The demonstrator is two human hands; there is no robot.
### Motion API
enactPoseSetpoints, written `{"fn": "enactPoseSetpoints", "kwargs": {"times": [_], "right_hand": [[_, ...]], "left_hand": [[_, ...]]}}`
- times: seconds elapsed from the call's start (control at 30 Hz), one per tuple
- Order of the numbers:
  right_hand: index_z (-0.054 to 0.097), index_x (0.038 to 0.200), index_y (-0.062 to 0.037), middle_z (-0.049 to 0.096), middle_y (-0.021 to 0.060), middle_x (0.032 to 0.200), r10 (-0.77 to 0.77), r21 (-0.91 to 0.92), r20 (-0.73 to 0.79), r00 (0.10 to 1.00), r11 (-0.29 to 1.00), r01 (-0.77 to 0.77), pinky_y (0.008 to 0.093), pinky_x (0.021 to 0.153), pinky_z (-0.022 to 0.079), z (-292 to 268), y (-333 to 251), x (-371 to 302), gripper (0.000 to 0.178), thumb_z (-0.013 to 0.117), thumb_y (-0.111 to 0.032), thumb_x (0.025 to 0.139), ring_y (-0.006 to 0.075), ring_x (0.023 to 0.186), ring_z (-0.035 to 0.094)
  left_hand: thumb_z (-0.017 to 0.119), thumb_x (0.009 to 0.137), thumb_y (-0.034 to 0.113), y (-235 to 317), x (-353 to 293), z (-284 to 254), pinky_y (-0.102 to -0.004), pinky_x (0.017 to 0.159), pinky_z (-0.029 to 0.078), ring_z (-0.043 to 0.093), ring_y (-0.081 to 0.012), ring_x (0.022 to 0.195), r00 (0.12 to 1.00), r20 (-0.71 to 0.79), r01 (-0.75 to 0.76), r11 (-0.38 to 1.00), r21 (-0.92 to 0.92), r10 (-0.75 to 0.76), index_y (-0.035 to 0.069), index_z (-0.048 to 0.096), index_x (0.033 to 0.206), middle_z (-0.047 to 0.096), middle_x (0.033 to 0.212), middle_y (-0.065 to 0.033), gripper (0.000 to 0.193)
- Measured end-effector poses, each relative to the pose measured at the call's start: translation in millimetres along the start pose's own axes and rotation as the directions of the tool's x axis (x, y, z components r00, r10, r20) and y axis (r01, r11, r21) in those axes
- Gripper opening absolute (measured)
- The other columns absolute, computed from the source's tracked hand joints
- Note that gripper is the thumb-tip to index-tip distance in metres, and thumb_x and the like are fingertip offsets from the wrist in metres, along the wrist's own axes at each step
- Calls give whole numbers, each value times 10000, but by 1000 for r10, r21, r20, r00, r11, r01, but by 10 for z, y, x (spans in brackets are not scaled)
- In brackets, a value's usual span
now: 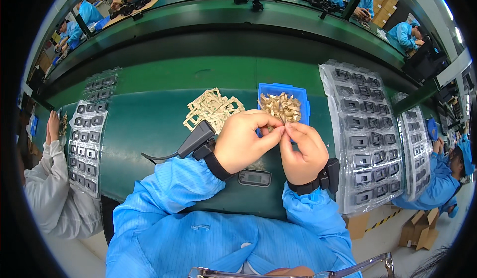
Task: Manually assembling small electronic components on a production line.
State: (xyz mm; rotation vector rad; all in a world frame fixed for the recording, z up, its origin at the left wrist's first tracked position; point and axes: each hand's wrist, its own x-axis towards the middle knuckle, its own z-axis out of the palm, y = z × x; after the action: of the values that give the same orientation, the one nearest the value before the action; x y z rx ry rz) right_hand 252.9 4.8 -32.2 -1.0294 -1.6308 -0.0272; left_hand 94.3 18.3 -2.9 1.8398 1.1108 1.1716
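Note:
My left hand (251, 138) and my right hand (304, 153) meet over the green table, both with fingertips pinched together. Between them is a small, thin, dark piece (283, 120) whose kind I cannot make out. Just beyond my fingers sits a blue plastic bin (305, 97) filled with small brass-coloured metal pieces (292, 104). A heap of pale yellow rectangular frames (211, 106) lies to the left of the bin, past my left hand. Below my wrists, a dark rectangular housing with a window (255, 177) rests on the table.
Clear plastic trays (365, 151) with rows of dark housings stand at the right, and similar trays (85, 149) at the left. A raised green shelf (213, 17) runs across the back. Co-workers sit around the far bench and on both sides. Cardboard boxes (420, 230) stand on the floor at the right.

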Motion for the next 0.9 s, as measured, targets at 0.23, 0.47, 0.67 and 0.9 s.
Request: {"fn": "enactPoseSetpoints", "kwargs": {"times": [0.23, 0.47, 0.67, 0.9], "right_hand": [[747, 939, -10, 704, 125, 906, -80, -59, 18, 997, 995, 81, 345, 663, 566, 24, 7, -12, 261, 775, 58, 688, 287, 770, 697], [672, 971, 38, 704, 120, 917, 495, 491, 165, 853, 709, -507, 273, 734, 571, -16, 82, -51, 133, 707, 66, 845, 165, 830, 700], [555, 1012, 3, 679, 127, 919, 658, 693, 321, 681, 328, -642, 267, 740, 573, -59, 192, 24, 82, 590, 43, 951, 181, 826, 706], [547, 1091, 10, 669, 110, 987, 585, 646, 480, 653, 268, -715, 252, 758, 560, -55, 165, -14, 184, 622, 32, 924, 177, 839, 696]], "left_hand": [[709, 865, 68, -70, -11, -2, -250, 558, 480, 646, -120, 741, 1000, -7, 17, 999, -47, -17, -3, 720, 905, 701, 859, -81, 83], [714, 756, 25, -238, 141, -65, -401, 688, 513, 631, -328, 808, 912, -56, -309, 769, 560, 407, 39, 631, 870, 651, 854, -108, 142], [727, 858, 71, -263, 215, -116, -303, 689, 531, 677, -168, 778, 999, -5, 39, 922, 385, -40, 9, 673, 952, 684, 878, -92, 125], [687, 907, 19, -260, 189, -49, -249, 734, 548, 681, -114, 845, 988, 28, 149, 900, -409, -151, -16, 691, 1007, 725, 971, -92, 105]]}}
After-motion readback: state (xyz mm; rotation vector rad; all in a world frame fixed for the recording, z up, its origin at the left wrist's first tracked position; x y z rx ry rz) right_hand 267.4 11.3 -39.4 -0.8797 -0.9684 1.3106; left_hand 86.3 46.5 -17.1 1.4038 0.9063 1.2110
